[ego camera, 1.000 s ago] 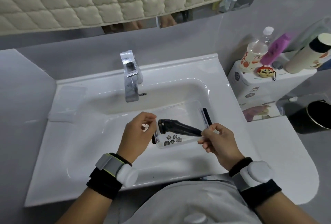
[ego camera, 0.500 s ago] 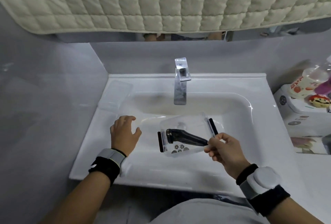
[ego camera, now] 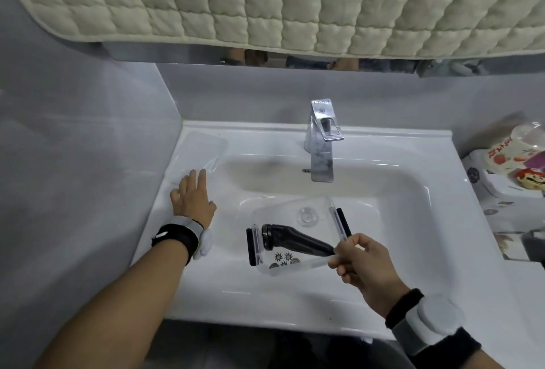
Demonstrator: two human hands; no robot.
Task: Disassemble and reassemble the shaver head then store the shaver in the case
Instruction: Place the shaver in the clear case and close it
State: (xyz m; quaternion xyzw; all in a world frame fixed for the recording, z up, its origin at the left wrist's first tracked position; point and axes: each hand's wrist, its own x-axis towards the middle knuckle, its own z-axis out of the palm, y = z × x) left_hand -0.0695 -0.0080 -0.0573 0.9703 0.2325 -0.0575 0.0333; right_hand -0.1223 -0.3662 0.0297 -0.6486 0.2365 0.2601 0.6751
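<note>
A black shaver (ego camera: 295, 239) lies inside a clear plastic case (ego camera: 283, 215) that I hold over the sink basin. Several small round shaver-head parts (ego camera: 283, 259) lie loose on the case floor beside it. My right hand (ego camera: 364, 265) pinches the case's near right corner. My left hand (ego camera: 193, 200) rests flat on the sink's left ledge, fingers apart, its fingertips at the edge of the clear case lid (ego camera: 203, 149) lying there. Whether the fingers touch the lid is unclear.
A chrome faucet (ego camera: 321, 141) stands behind the basin of the white sink (ego camera: 413, 250). Bottles and a toy figure (ego camera: 528, 177) crowd a white box at the right. A quilted pad (ego camera: 295, 0) hangs overhead. Grey walls enclose the left and back.
My left hand has left the case and moved left and away to the ledge by the lid. The right hand keeps holding the case. My view has swung left.
</note>
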